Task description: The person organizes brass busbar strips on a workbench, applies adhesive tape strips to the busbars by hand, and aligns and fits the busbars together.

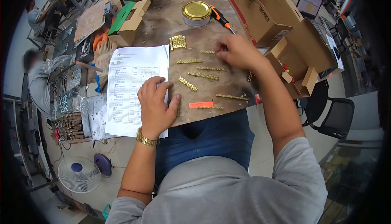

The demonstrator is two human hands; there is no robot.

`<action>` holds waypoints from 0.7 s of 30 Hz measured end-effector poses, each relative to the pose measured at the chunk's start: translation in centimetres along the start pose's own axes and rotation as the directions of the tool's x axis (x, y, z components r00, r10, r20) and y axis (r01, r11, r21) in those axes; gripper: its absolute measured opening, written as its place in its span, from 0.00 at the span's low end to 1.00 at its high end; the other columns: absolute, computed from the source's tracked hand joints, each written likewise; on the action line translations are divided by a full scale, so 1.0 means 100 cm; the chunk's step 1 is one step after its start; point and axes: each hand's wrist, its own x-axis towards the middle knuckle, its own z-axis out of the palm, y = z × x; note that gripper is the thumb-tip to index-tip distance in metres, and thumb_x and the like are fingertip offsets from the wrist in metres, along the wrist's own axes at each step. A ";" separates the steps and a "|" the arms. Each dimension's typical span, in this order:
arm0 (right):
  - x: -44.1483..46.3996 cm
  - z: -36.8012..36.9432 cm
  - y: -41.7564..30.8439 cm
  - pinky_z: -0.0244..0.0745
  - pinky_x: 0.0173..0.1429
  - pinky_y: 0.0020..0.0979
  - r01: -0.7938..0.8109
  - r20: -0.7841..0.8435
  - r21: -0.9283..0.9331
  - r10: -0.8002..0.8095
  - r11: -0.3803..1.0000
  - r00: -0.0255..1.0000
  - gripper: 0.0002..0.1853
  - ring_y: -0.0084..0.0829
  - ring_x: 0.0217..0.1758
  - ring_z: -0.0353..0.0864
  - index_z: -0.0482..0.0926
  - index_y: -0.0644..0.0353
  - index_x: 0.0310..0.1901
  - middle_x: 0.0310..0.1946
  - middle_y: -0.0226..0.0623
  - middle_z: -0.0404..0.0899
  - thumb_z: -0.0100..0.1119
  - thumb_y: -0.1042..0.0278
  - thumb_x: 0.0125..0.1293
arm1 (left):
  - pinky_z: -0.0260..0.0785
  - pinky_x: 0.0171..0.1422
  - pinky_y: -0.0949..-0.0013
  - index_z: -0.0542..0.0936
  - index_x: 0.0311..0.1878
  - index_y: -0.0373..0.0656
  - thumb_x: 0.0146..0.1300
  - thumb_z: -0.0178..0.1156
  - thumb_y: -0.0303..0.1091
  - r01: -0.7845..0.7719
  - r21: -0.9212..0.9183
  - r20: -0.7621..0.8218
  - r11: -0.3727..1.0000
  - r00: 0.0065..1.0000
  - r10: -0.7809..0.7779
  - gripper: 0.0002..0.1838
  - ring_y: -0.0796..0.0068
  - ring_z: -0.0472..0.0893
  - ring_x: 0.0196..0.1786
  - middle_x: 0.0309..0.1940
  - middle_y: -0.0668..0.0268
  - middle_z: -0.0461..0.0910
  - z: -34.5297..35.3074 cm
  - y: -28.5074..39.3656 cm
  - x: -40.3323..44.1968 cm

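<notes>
My left hand [157, 106] lies with its fingers spread on the right part of a printed paper sheet [128, 97]. My right hand [236, 52] has its fingers bent together at the end of a brass strip [208, 52]. Several more brass strips [203, 75] lie on the brown table [203, 120] between my hands, one of them [187, 83] slanted. Above the paper's corner, a group of short brass pieces [178, 41] lies side by side. An orange label [200, 105] partly covers a strip near the front edge.
A round tin [196, 13] stands at the back beside an orange and black screwdriver [222, 19]. Open cardboard boxes [264, 12] stand at the right, others at the back left. Gloves, tools and metal parts crowd the left side. Two other people are at the far left.
</notes>
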 end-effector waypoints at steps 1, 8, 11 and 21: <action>-0.007 -0.002 0.001 0.85 0.53 0.45 0.000 0.036 -0.030 0.001 1.000 0.999 0.09 0.48 0.48 0.92 0.89 0.65 0.48 0.43 0.49 0.92 0.70 0.74 0.67 | 0.64 0.77 0.47 0.87 0.58 0.42 0.64 0.77 0.37 0.000 0.001 0.000 1.000 1.000 0.000 0.21 0.48 0.78 0.72 0.65 0.54 0.82 0.000 0.001 0.001; -0.022 0.015 0.020 0.86 0.59 0.43 0.101 0.127 -0.053 -0.093 0.993 0.988 0.13 0.48 0.50 0.93 0.92 0.64 0.52 0.46 0.49 0.94 0.68 0.75 0.68 | 0.63 0.77 0.46 0.88 0.58 0.39 0.63 0.77 0.37 -0.017 -0.009 -0.014 1.000 1.000 0.017 0.22 0.49 0.78 0.70 0.63 0.53 0.82 0.000 0.001 0.002; -0.020 0.011 0.016 0.87 0.61 0.42 0.101 0.163 0.000 -0.100 0.995 0.982 0.16 0.46 0.52 0.93 0.93 0.63 0.56 0.46 0.49 0.94 0.68 0.76 0.69 | 0.64 0.76 0.47 0.88 0.58 0.39 0.62 0.77 0.37 -0.015 -0.013 -0.017 1.000 1.000 0.015 0.22 0.49 0.79 0.69 0.63 0.53 0.82 0.000 0.001 0.001; -0.025 -0.003 0.022 0.86 0.62 0.47 0.043 0.075 0.079 -0.049 0.996 0.996 0.15 0.49 0.54 0.93 0.93 0.61 0.59 0.50 0.50 0.94 0.65 0.72 0.75 | 0.63 0.78 0.46 0.88 0.57 0.40 0.62 0.78 0.37 -0.006 -0.003 -0.009 1.000 1.000 0.006 0.22 0.48 0.78 0.71 0.63 0.53 0.82 0.001 0.001 0.001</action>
